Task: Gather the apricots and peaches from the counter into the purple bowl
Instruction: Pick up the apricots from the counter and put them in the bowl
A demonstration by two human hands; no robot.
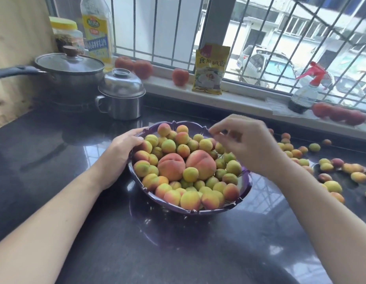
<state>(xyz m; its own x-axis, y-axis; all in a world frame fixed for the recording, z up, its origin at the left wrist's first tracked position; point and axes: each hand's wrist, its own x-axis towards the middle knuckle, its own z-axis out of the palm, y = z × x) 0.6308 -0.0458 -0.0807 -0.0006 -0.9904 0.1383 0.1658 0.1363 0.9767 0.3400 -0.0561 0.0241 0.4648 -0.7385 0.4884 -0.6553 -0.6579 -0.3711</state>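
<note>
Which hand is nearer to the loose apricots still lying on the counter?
Right. The right hand hovers over the purple bowl's far right rim, beside the loose apricots on the counter. The left hand grips the bowl's opposite rim, farther away.

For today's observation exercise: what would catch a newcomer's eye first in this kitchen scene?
First, the purple bowl at the centre of the dark counter, heaped with apricots and two big peaches. The left hand holds its rim while the right hand hovers above the fruit. More apricots lie scattered on the counter to the right.
</note>
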